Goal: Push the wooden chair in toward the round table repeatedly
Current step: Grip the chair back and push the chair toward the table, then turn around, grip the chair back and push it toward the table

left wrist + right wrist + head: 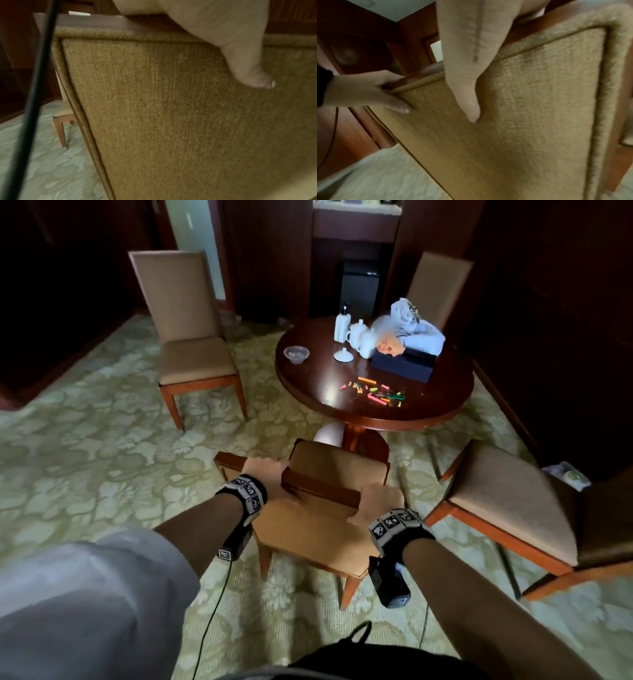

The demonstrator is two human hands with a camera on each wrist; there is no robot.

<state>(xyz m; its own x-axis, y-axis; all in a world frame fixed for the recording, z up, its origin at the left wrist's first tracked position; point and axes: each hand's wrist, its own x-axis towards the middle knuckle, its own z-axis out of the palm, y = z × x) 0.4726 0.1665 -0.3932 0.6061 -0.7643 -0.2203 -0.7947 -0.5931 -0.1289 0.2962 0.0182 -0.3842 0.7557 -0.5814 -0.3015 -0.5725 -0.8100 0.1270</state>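
The wooden chair (308, 535), tan-upholstered, stands just below me with its seat pointing at the round dark-wood table (428, 416). My left hand (265, 474) grips the left part of its top rail (318, 487). My right hand (376, 501) grips the right part. In the left wrist view my left hand (223, 33) hooks over the rail with its thumb down on the chair back fabric (171, 121). In the right wrist view my right hand (467, 47) does the same on the chair back (539, 108), and the left hand (368, 92) shows further along the rail.
Three more chairs stand around the table: far left (191, 337), behind it (442, 285) and near right (513, 501). The tabletop carries a bottle (342, 323), a dark box (404, 364), a glass bowl (296, 354) and coloured bits (380, 395). Patterned carpet (102, 440) covers the floor.
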